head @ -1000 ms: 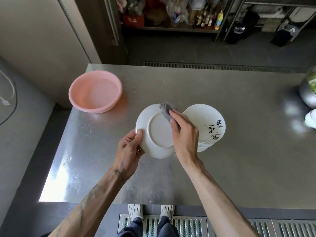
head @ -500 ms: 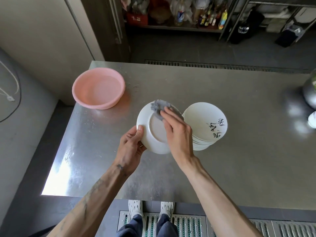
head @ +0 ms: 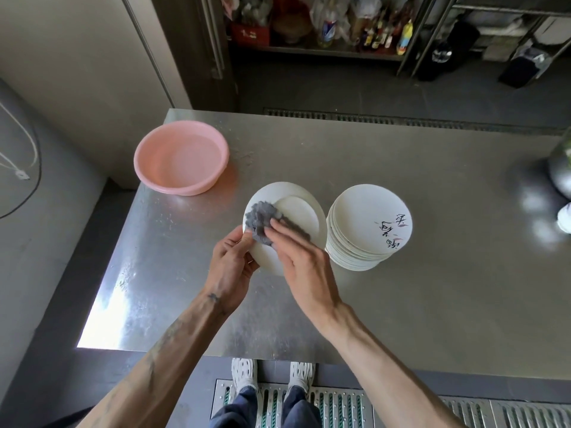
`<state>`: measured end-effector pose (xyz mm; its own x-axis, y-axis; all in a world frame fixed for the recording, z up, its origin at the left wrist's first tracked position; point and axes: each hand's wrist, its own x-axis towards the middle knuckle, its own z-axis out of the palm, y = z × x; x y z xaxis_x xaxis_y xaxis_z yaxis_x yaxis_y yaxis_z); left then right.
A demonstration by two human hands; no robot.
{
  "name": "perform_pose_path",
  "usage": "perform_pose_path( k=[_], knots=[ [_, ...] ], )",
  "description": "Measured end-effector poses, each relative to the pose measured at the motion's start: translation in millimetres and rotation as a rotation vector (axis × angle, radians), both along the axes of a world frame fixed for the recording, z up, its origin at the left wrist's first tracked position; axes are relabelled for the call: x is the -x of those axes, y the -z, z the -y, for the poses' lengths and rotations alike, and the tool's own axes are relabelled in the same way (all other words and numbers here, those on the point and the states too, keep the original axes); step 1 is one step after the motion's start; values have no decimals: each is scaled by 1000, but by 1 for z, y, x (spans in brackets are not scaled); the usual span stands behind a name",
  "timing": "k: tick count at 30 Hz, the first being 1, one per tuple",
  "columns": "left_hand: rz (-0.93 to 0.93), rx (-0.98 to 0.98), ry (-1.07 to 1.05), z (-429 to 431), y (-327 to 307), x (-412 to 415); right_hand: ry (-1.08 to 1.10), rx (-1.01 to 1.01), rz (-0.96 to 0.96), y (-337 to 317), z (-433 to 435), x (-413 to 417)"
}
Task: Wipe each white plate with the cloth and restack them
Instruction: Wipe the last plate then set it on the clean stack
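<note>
Head view, from the left: a shallow round pink plastic basin (head: pixel 181 157) sits near the table's far-left corner, apart from the work. The left hand (head: pixel 230 271) pinches the near-left rim of a round white ceramic plate (head: pixel 298 211), thumb on top and fingers curled beneath, tilting its underside up, probably so the foot ring can be reached. The right hand (head: pixel 304 265), fingers fairly flat and extended, presses a crumpled grey cloth (head: pixel 261 218) onto the plate's left part. Just beside it on the right stands a stack of white plates (head: pixel 367 230), the top one bearing dark brush lettering, close enough for restacking. All rests on a brushed stainless-steel table (head: pixel 432 304); beyond it lie a floor drain grate and cluttered shelving.
</note>
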<state>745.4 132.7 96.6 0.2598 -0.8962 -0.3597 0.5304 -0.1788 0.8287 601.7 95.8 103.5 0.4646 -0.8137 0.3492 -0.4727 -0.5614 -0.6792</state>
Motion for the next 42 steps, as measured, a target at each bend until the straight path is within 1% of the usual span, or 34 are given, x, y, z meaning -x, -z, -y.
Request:
perform_pose_path(
  k=[2,7,10,13,16,20,24,28,30,33,34,37,38,42],
  knots=[
    [11,-5,17,-2,-1,-2,1,14,-13,-5,14,0],
    [9,-21,-4,-5,-3,-4,157,-57,14,-18,60,7],
    [-35,3,-71,-2,-5,-7,267,-137,62,-12,53,22],
    [-67,12,-124,4,-6,-8,336,-195,122,1,19,26],
    [-56,-4,-136,9,-4,-4,322,-152,86,12,-10,15],
    [-47,-2,-104,10,-3,1,289,-128,51,5,6,3],
    [-51,-12,-95,11,-4,7,168,4,13,-6,6,-22],
    [-52,13,-109,11,-2,3,118,74,36,8,-12,-20],
    [-74,17,-152,13,-3,-2,141,114,42,20,-16,-4],
    [-107,8,-202,16,-5,-2,243,92,54,26,-17,-3],
    [-121,11,-205,17,-5,-1,240,97,56,25,-18,-12],
    [-149,18,-192,19,-3,-1,124,129,56,22,-23,-32],
    [-147,20,-188,20,-3,-3,117,131,64,22,-22,-31],
    [-174,24,-226,22,-4,-5,232,84,112,26,-21,-24]
  ],
)
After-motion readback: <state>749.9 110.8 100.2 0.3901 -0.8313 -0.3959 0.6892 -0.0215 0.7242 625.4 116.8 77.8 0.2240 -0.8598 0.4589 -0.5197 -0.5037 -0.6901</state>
